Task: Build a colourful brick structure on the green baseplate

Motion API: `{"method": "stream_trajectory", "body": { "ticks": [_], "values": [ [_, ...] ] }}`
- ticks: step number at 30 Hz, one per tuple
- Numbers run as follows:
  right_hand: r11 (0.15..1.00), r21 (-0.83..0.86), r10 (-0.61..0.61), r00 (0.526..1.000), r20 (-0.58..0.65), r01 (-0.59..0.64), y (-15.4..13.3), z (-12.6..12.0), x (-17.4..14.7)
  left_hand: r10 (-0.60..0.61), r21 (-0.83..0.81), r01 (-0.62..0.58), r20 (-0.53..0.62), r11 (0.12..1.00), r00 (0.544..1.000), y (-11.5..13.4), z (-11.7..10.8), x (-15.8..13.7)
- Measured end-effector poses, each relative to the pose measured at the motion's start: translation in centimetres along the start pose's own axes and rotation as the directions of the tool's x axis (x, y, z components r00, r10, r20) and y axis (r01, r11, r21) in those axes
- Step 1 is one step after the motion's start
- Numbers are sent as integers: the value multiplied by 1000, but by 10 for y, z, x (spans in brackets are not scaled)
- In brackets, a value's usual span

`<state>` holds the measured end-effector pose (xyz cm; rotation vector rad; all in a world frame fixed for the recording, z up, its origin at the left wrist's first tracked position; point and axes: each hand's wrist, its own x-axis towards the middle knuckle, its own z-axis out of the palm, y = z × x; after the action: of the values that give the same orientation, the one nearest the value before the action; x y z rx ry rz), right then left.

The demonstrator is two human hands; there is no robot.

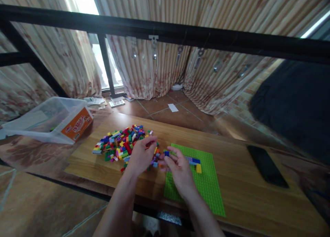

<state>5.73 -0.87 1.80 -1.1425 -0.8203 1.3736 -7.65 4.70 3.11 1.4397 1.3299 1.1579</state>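
Note:
Over the right side of a heap of colourful toy building bricks, my left hand hovers with bent fingers. Its thumb and forefinger look apart, and I see nothing held between them. My right hand pinches a small dark blue brick at its fingertips, above the left edge of a green studded baseplate. Some of that hand's fingers are blurred. On the baseplate, partly behind my right hand, is a row of purple and blue bricks with a yellow brick at its near right end.
The wooden tabletop bears a black phone at right. At left stands a clear plastic bin with an orange label. A black metal bar crosses beyond the table, before patterned curtains. Papers lie on the tiled floor.

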Motion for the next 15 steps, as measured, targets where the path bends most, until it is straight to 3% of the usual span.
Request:
{"method": "stream_trajectory", "body": {
  "ticks": [4,8,12,15],
  "values": [
    [990,-123,-77,996,-43,71,-10,-18,-2,0,4,-1,99,1000,995,4,16,-4],
    [908,-390,-180,983,-39,151,-28,-62,-4,71,6,-73,181,997,981,7,31,-8],
    [839,-537,-166,980,-107,83,-39,-115,-8,99,-12,-99,266,995,959,9,42,-10],
    [761,-646,-138,987,-87,49,-40,-138,-16,65,-6,-66,273,998,960,9,51,-12]
  ]
}}
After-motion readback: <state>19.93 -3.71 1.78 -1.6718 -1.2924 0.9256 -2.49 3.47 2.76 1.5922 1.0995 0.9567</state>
